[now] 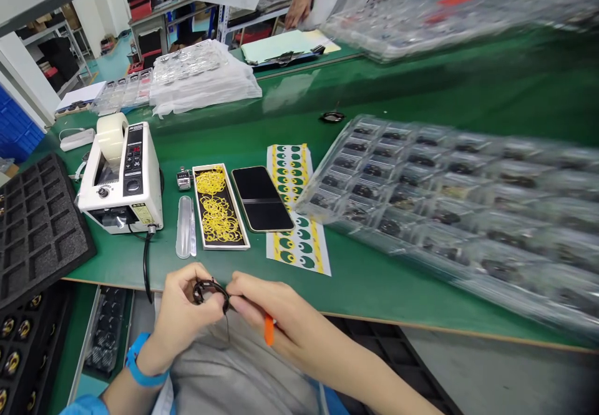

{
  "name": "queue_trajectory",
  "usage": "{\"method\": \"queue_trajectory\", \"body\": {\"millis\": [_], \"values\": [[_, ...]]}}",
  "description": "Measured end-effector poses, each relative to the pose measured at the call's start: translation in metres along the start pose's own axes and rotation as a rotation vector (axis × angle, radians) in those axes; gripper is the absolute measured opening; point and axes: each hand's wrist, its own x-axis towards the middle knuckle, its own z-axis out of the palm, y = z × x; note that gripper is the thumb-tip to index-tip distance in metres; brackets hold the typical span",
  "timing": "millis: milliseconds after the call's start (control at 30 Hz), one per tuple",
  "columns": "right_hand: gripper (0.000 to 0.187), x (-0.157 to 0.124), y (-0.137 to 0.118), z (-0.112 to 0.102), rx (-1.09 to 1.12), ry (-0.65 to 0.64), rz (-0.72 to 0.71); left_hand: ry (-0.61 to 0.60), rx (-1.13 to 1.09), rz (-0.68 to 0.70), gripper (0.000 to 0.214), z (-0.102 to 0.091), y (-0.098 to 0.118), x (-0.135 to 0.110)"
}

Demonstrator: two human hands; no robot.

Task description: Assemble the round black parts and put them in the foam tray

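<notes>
Holding a black ring [209,284], the left hand [185,312] is by the desk [374,293]'s front edge. The right hand [276,307], fingers narrowed beside the ring, holds an orange strip [268,330].

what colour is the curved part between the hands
The thin curved part looks black, best in head view.

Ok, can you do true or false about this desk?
1. The left hand holds a curved dark piece. True.
2. The blue band is on the right wrist. False: it's on the left wrist.
3. The phone lies beside the box. True.
4. The yellow loops are on the phone. False: they're in the box.
5. The tape is on the box. False: it's in the white machine.
6. An orange strip touches the right hand. True.
</notes>
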Motion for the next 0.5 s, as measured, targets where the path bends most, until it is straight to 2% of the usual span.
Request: {"method": "queue_trajectory", "body": {"millis": [167,300,367,433,500], "values": [[0.092,0.004,0.009,0.011,0.168,0.04,0.053,-0.019,-0.018,0.0,0.018,-0.002,-0.005,0.003],[0.103,0.005,0.007,0.012,0.339,0.214,0.254,-0.009,0.014,0.103,0.036,-0.004,-0.014,0.003],[0.107,0.005,0.001,0.012,0.423,0.274,0.342,0.071,0.164,0.297,0.025,-0.004,-0.019,0.003],[0.108,0.005,-0.006,0.014,0.495,0.26,0.353,0.177,0.384,0.593,0.011,-0.003,-0.025,0.002],[0.107,0.007,-0.009,0.019,0.558,0.243,0.324,0.238,0.557,0.847,0.024,-0.002,-0.031,0.002]]}}
